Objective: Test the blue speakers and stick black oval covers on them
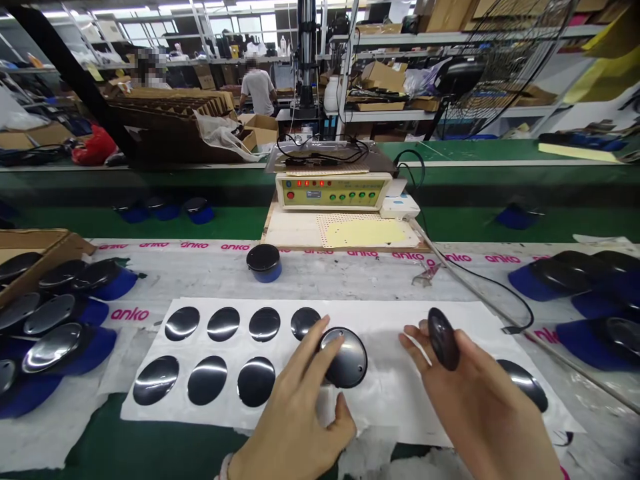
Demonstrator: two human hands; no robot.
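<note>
My left hand (305,400) curls round the left side of a round black-topped device (350,360), fingertips on its upper face and thumb by its lower edge. Two small holes show in that glossy top. A thin black disc (443,339) is pinched, nearly edge-on, between the thumb and fingers of my right hand (480,393). Beneath both hands lies a white backing sheet (390,320) with several glossy black round stickers (207,380) in two rows on its left part. One more sticker (523,383) sits at the sheet's right end, partly behind my right hand.
A blue-sided round device (264,263) stands behind the sheet. Several similar devices are grouped at left (65,347) and right (595,340). At the back is a control box (334,191) with lit buttons; a cable (480,320) runs along the right. A person (257,90) stands far off.
</note>
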